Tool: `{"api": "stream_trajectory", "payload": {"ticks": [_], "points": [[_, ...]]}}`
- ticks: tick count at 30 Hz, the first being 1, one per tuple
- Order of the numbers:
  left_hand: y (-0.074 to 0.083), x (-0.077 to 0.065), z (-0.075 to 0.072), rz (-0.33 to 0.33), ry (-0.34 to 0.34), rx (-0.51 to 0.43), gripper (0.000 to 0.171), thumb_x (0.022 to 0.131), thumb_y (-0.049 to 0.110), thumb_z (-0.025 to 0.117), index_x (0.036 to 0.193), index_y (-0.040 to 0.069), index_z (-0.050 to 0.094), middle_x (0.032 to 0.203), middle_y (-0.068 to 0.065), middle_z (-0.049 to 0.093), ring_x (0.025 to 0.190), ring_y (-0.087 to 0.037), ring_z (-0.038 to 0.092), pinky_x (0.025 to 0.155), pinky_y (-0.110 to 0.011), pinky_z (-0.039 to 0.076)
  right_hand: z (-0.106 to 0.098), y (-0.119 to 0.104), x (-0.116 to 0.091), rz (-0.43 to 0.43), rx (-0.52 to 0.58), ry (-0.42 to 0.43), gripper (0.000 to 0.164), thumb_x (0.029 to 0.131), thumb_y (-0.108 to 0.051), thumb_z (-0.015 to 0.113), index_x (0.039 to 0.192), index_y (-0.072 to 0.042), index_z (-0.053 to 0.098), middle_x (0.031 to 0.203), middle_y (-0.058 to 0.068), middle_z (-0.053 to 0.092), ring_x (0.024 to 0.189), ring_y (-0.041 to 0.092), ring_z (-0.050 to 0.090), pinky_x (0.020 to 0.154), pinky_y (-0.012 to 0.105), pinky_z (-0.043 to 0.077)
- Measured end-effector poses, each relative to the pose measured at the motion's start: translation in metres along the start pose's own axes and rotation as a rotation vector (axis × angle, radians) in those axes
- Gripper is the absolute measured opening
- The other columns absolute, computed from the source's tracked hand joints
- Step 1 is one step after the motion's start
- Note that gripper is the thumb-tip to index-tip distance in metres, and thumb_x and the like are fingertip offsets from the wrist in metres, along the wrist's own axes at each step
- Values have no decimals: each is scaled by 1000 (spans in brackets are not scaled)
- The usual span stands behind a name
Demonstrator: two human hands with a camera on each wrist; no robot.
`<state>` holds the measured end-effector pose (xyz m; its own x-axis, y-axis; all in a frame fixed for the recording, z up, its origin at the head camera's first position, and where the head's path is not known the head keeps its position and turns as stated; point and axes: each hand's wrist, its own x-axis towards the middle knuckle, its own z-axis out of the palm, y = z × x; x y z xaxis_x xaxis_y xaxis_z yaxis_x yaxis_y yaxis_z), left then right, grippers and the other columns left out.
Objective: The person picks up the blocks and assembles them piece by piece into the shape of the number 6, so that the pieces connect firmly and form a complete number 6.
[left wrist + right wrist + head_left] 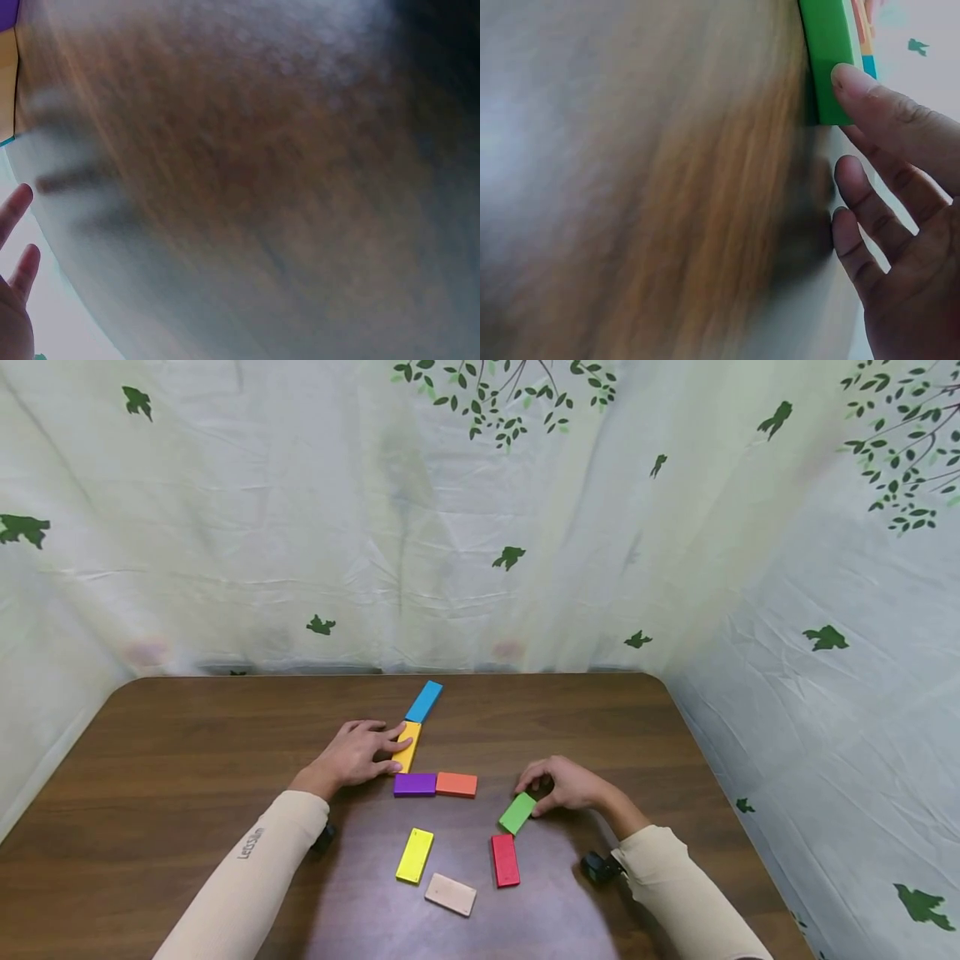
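Note:
My left hand (356, 753) lies left of an orange-yellow block (407, 747), its spread fingertips touching the block. In the left wrist view two of its fingers (25, 274) stretch out straight. A blue block (424, 701) meets that block's far end, and a purple block (415, 785) lies at its near end. My right hand (567, 783) pinches a green block (517, 813) between thumb and fingers; the right wrist view shows the thumb (855, 81) on its face. The near corner of the green block is at the far end of a red block (506, 861).
An orange block (457, 785) lies end to end with the purple one. Closer to me on the brown wooden table (187, 860) are a bright yellow block (415, 856) and a plain wood-coloured block (451, 894). A pale curtain (300, 527) hangs behind the table.

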<state>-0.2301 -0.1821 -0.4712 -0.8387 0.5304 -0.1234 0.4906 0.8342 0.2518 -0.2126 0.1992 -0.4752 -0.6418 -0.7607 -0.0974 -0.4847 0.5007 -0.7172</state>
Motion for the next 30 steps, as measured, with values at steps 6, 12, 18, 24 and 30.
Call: {"api": "stream_trajectory", "payload": {"ticks": [6,12,18,24,30], "points": [[0,0,0,7,7,-2,57,89,40,66,140,21,51,151,-8,39,133,-42,35,106,-61,23,-1,-3,9,-5,8,-4,30,75,-9,83,104,-8,74,103,0,69,85,12,56,77,25,48],[-1,-1,-1,23,9,-6,55,89,39,66,139,19,53,150,-8,40,132,-43,37,105,-62,24,1,-4,17,-34,22,-12,31,75,-7,82,105,-7,74,105,2,69,86,13,58,77,26,49],[-2,0,-1,17,6,-3,56,89,40,65,139,19,52,150,-8,40,133,-43,36,105,-62,24,1,-8,26,-47,22,-13,31,74,-6,82,104,-5,73,102,3,69,85,16,58,76,28,50],[-2,0,-1,26,14,-2,56,89,40,65,139,19,52,150,-9,40,132,-43,37,104,-62,25,2,-12,34,-20,7,-22,31,76,-7,82,106,-7,73,100,1,69,84,13,56,76,27,49],[-2,0,-1,25,18,-6,56,89,40,66,139,19,52,150,-9,41,132,-43,38,104,-62,25,4,-10,41,-11,28,-22,30,76,-7,82,105,-8,73,100,0,70,83,11,57,76,26,50]]}}
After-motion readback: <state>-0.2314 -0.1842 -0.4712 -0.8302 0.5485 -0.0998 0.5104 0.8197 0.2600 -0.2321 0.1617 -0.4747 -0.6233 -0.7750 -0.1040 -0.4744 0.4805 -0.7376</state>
